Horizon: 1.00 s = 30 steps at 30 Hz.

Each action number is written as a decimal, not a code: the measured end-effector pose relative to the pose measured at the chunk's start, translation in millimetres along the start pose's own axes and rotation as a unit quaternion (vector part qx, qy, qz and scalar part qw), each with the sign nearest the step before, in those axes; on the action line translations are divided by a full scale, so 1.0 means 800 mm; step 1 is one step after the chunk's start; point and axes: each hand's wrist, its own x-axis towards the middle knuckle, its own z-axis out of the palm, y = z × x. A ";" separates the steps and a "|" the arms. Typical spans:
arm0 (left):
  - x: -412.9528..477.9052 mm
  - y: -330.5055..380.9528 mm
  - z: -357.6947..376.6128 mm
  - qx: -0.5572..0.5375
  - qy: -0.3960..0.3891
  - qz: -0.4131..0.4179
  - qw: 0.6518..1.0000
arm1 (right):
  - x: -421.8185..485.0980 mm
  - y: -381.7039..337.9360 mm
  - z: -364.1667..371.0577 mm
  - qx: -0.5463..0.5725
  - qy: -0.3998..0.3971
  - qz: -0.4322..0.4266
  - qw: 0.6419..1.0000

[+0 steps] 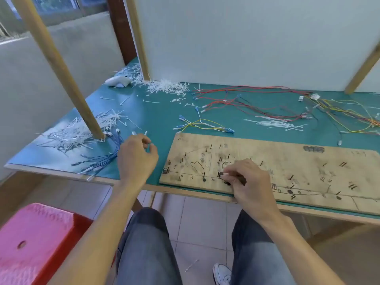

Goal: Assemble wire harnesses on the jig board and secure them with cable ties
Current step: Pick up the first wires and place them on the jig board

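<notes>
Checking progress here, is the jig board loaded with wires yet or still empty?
Almost empty. The jig board shows bare pegs and markings; only the right hand presses something small onto it.

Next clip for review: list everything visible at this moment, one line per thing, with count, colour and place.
jig board: one, bare wood with black pegs and pen marks, front right of table
table: one, teal top with wooden edge
cable ties: many, white, heaps at left, back centre and mid right
blue wires: one bundle, front left by the wooden post
yellow, white and blue wires: one small bundle, behind the board
red and black wires: loose tangle, back centre
yellow and mixed wires: tangle, back right
white tool: one, back left, kind unclear
stool: one, pink and red, floor at left
left hand: at blue wires, holding a small white piece
right hand: on the board, pinching something small
</notes>
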 end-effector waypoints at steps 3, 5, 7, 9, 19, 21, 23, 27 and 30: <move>0.023 -0.014 0.001 0.104 -0.030 -0.048 0.993 | 0.001 0.006 0.000 0.001 -0.001 -0.021 1.000; 0.030 -0.019 0.005 0.148 -0.060 -0.071 0.985 | 0.003 0.007 0.001 -0.015 0.000 -0.040 0.999; 0.032 -0.022 0.007 0.143 -0.072 -0.095 0.982 | 0.002 0.007 0.003 -0.031 0.000 -0.057 0.998; 0.035 -0.022 0.008 0.138 -0.077 -0.105 0.982 | 0.002 0.007 0.001 -0.039 -0.002 -0.059 0.998; 0.059 -0.033 0.007 0.097 -0.125 -0.150 0.976 | 0.004 0.005 -0.005 -0.025 -0.017 -0.039 0.999; 0.063 -0.032 0.009 0.117 -0.121 -0.130 0.977 | 0.003 0.004 -0.004 -0.027 -0.016 -0.040 0.999; 0.069 -0.027 0.011 0.152 -0.125 -0.089 0.977 | 0.003 0.005 -0.004 -0.031 -0.015 -0.042 0.999; 0.080 -0.020 0.015 0.193 -0.151 -0.059 0.968 | 0.003 0.007 -0.003 -0.031 -0.009 -0.044 0.999; 0.081 -0.014 0.017 0.225 -0.167 -0.028 0.959 | 0.002 0.008 -0.001 -0.035 -0.009 -0.042 0.998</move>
